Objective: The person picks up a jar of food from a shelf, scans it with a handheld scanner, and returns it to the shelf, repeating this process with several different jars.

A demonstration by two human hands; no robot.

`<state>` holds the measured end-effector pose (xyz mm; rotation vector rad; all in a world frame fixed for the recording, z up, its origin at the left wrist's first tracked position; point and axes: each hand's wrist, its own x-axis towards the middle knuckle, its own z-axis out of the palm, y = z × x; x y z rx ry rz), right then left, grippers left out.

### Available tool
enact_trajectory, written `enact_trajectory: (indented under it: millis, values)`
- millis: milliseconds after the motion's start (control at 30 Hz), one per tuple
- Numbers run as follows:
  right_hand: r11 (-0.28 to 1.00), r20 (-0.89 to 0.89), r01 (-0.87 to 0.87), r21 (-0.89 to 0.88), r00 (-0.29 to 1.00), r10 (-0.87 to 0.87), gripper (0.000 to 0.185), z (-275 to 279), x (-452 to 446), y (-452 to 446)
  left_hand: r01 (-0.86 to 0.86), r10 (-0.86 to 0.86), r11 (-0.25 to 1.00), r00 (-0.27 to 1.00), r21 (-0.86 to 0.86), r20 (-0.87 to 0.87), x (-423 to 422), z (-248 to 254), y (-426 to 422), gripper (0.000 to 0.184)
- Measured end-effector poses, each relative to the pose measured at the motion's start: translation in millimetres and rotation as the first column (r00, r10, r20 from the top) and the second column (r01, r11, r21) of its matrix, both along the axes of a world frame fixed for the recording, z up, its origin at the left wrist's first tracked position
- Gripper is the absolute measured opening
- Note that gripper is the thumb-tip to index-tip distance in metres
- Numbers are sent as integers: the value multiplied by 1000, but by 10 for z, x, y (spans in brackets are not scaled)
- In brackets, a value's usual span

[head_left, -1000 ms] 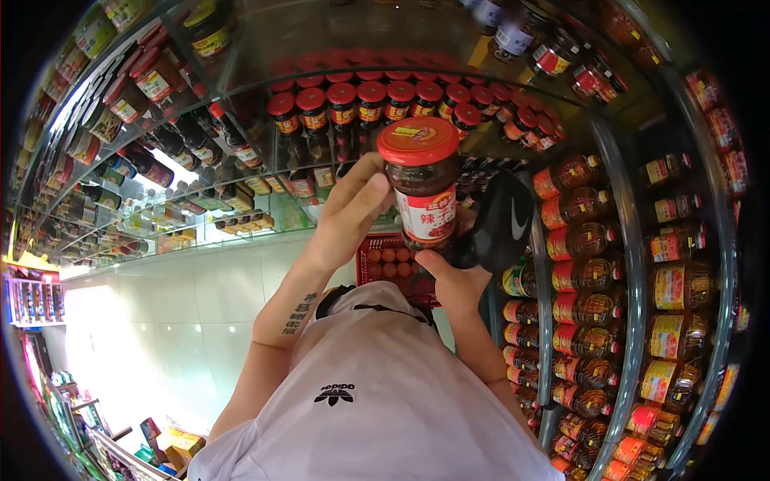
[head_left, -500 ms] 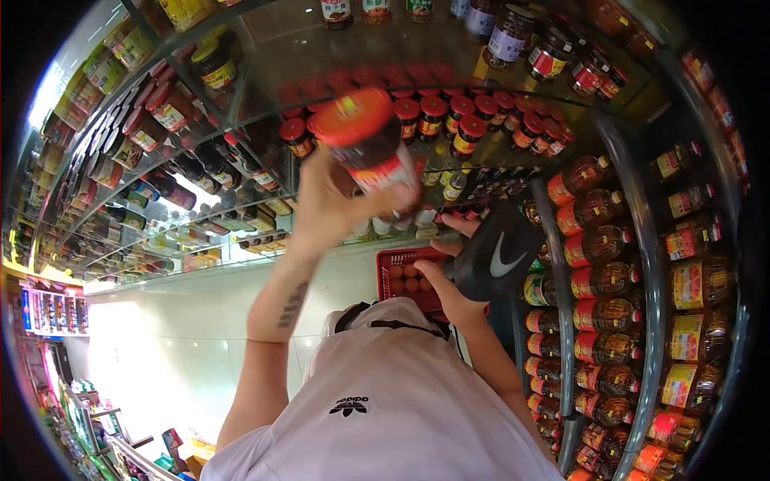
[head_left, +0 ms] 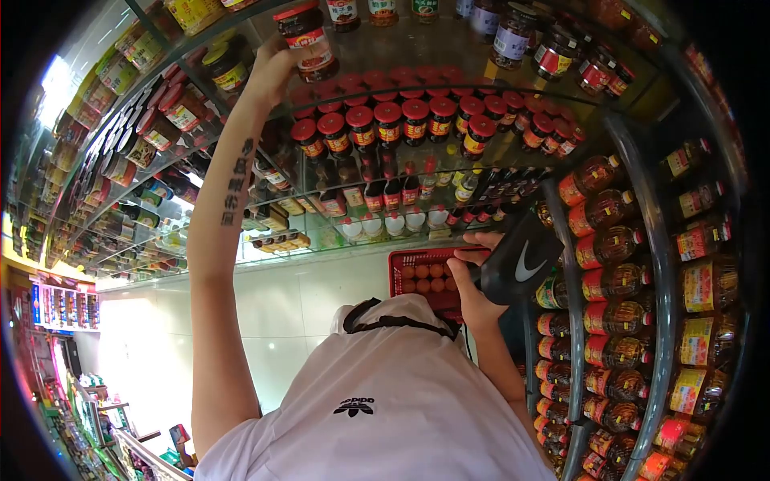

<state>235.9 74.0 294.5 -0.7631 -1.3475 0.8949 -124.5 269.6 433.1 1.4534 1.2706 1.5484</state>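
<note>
Through the head camera I have the left hand (head_left: 273,76) stretched far up and forward, its fingers and thumb curled round the side of a red-lidded jar (head_left: 311,44). The jar sits just beyond and to the right of that hand, upright with a slight lean, its red-and-white label facing me. I cannot tell whether its base touches the glass shelf (head_left: 425,52) (the wide lens bends everything up there). Close by on the hand's right stand a few small labelled jars (head_left: 383,11); below and to its right runs a row of smaller red-capped jars (head_left: 387,120).

My right hand (head_left: 480,301) is lower and nearer the body, thumb and fingers apart on the left of a black object (head_left: 517,264) with a white swoosh. That object covers much of the hand, so I cannot tell how firmly it is gripped. Just left of the right hand, and lower, is a red basket (head_left: 394,276) with round orange-brown items (head_left: 423,272) inside. To its right, oil bottles (head_left: 613,284) line the racks.
</note>
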Motion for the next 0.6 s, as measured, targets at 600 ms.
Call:
enact_trajectory:
  millis: [600]
  values:
    - [978,-70,201,-55,976,-204,52,-267,229,46,-155,208,969,933,194,-294,-1075,-329,1456,59]
